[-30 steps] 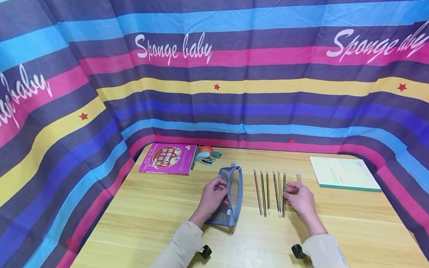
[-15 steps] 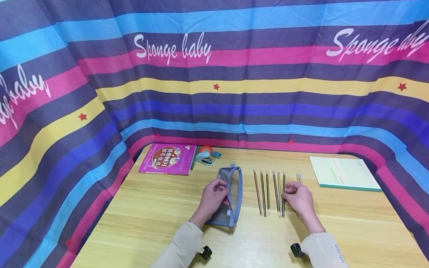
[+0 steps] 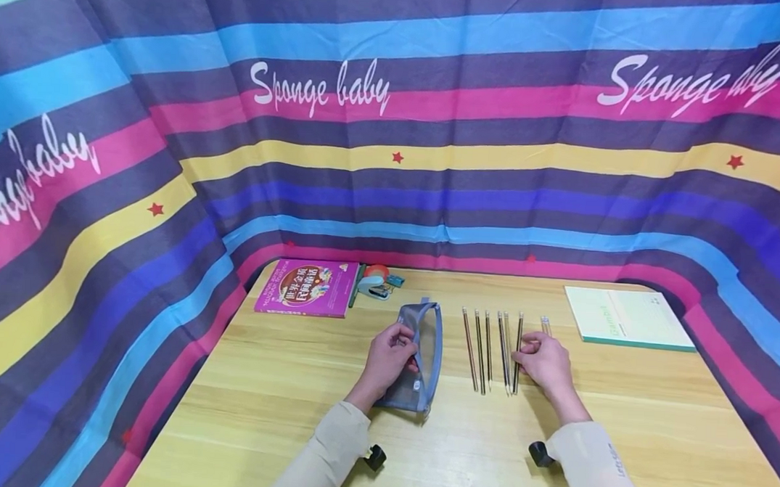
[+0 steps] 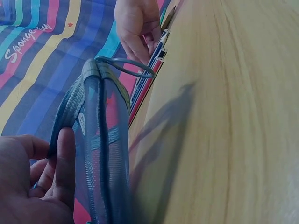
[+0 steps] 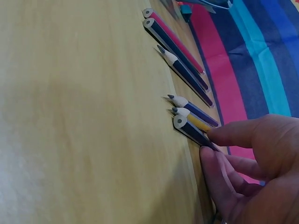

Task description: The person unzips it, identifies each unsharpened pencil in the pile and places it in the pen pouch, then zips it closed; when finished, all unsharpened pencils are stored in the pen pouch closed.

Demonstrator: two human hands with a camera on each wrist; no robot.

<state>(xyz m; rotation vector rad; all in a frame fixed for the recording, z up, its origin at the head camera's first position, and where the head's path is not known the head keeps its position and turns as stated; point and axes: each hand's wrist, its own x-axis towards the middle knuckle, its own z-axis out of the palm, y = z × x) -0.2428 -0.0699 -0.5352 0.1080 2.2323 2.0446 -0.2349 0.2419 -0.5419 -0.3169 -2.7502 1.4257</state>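
Observation:
My left hand (image 3: pixel 404 346) grips the edge of a grey-blue mesh pencil pouch (image 3: pixel 424 350) and holds it standing on the wooden table (image 3: pixel 278 406). In the left wrist view the thumb (image 4: pixel 64 158) lies along the pouch (image 4: pixel 105 140) rim. Right of the pouch, several pencils (image 3: pixel 486 349) lie side by side. My right hand (image 3: pixel 524 352) pinches the rightmost pencil (image 3: pixel 518 343) of that row. The right wrist view shows thumb and forefinger (image 5: pixel 233 135) on that pencil (image 5: pixel 189 127), which lies on the wood. Two more pencils (image 3: pixel 545 323) peek out beyond the right hand.
A magenta book (image 3: pixel 306 288) lies at the back left, with a tape dispenser and clips (image 3: pixel 377 283) beside it. A pale green notebook (image 3: pixel 625 317) lies at the back right. Striped cloth (image 3: pixel 393 164) walls in the table on three sides.
My right hand has shifted slightly left and its fingers have closed on the rightmost pencil. The left hand and pouch have stayed put.

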